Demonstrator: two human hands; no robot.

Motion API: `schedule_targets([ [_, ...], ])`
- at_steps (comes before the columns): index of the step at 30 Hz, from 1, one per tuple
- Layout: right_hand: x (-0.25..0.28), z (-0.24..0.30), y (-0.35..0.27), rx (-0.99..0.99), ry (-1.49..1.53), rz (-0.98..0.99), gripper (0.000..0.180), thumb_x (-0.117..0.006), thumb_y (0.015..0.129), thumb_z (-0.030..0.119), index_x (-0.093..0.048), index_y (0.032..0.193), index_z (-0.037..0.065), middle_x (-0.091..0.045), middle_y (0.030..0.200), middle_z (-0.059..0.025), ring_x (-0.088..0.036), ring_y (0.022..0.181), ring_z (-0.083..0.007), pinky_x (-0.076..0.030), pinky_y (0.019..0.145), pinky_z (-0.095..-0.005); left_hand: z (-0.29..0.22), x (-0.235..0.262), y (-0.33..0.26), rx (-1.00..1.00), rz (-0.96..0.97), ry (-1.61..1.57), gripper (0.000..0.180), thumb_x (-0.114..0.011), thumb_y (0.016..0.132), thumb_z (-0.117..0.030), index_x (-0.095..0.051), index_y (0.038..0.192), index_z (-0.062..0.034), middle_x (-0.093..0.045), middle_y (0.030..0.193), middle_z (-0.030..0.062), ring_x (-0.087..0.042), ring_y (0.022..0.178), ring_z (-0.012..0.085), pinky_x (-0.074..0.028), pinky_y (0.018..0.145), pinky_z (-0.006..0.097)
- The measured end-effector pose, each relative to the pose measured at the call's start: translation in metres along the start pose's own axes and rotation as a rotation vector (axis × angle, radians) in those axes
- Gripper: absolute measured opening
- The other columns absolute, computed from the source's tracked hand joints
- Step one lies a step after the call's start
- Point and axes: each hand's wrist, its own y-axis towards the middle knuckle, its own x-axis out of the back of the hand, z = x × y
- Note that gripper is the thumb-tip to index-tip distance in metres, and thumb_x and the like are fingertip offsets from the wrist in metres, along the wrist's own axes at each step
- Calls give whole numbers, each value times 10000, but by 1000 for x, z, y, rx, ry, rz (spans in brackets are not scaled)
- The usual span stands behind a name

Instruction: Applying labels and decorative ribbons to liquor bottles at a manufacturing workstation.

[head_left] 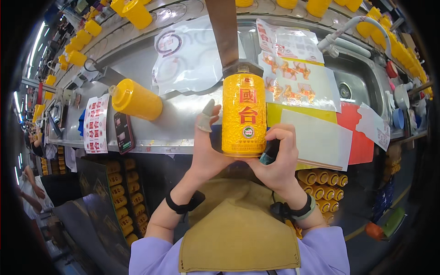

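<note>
A yellow, textured bottle [244,114] with red characters and a round emblem stands in front of me, its neck at a dark holder [242,68]. My left hand [208,149] is around its lower left side, with the thumb at the base. Pale finger cots [205,120] cover some of the raised left fingers. At the bottle's lower right, my right hand [277,160] has bent fingers closed around a small black object with a teal part [270,151]; its kind is unclear. The right thumb also reaches the bottle's base.
Left on the metal bench lie another yellow bottle [137,100], a phone [123,133] and a label sheet [96,123]. Transfer sheets [298,82] and coloured sheets [316,137] are at right, beside a sink [350,87] with a tap. A conveyor [176,11] carries yellow bottles behind.
</note>
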Motion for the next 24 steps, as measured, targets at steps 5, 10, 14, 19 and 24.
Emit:
schedule_targets([
  [5, 21, 7, 14, 27, 2, 72, 668, -967, 655, 424, -532, 1008, 59, -543, 1012, -134, -580, 847, -313, -503, 723, -401, -1, -13, -5, -41, -126, -117, 1021, -982, 667, -262, -442, 1478, 41, -600, 1372, 193, -604, 1266, 313, -389, 1150, 477],
  [10, 57, 14, 58, 109, -62, 200, 426, -762, 860, 235, -563, 1164, 13, -508, 1077, -178, -513, 1005, -342, -412, 926, -422, 3, 0, -3, -251, -59, 196, 808, -891, 751, -228, -520, 1419, 35, -616, 1386, 202, -601, 1283, 352, -268, 1219, 532],
  [14, 43, 9, 85, 121, -123, 168, 408, -595, 840, -97, -579, 1238, -9, -587, 1157, -177, -565, 1076, -350, -442, 949, -437, 7, -5, -4, -261, -92, 238, 767, -860, 767, -192, -519, 1417, 33, -611, 1403, 186, -578, 1318, 338, -278, 1214, 540],
  [19, 27, -4, 97, 442, -140, 248, 291, -698, 792, 40, -682, 1083, 34, -701, 1074, -69, -640, 986, -287, -511, 828, -412, 12, -2, -6, -273, -72, 191, 874, -884, 734, -221, -482, 1471, 19, -561, 1465, 207, -531, 1379, 322, -272, 1207, 535],
  [24, 31, 20, 63, 681, -107, 496, 305, -680, 757, 135, -703, 1056, 76, -687, 1050, -26, -624, 945, -220, -519, 810, -356, 12, -4, -8, -247, -85, 140, 799, -863, 758, -176, -499, 1439, 31, -582, 1420, 209, -535, 1349, 380, -353, 1176, 495],
])
